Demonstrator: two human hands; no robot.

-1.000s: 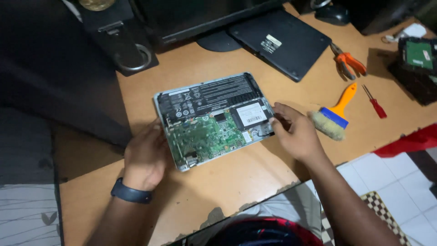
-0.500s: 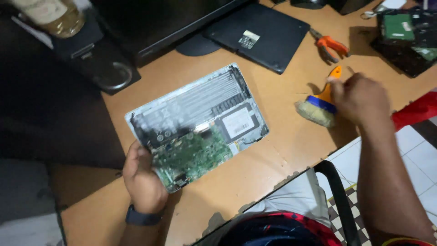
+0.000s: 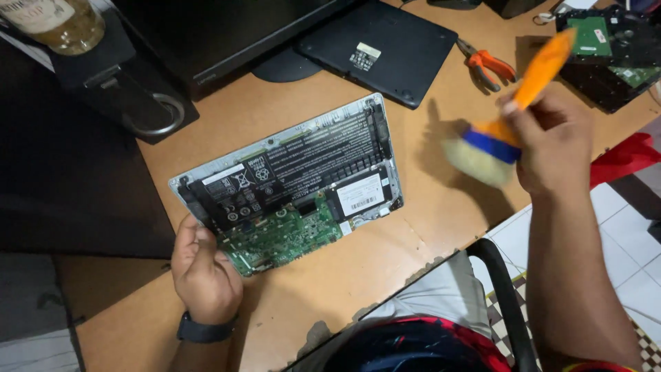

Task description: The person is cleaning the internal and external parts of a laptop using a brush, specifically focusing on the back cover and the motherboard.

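1. Since the earlier frames the right hand point(image 3: 551, 148) left the laptop's edge, went to the brush lying at the right of the frame and now has it lifted off the counter point(image 3: 385, 255).
2. Right hand is clamped on the orange plastic-handled brush with blue ferrule and pale bristles point(image 3: 499, 138); brush is motion-blurred, in the air at right centre of the frame, bristles pointing left toward the laptop, not touching it.
3. Opened silver laptop base with bare green circuit board and black battery point(image 3: 292, 182) lies flat at frame centre, tilted a bit differently than before.
4. Left hand point(image 3: 203, 269) is at the laptop's lower-left corner, fingers curled against the edge, steadying it; whether it truly grips is unclear.
5. Brush in hand, board exposed: dusting looks about to start, judging by pose.
6. Around: black flat laptop cover point(image 3: 379, 48) upper centre, orange-handled pliers point(image 3: 489, 65) upper right, green drive board point(image 3: 592, 34) far upper right.
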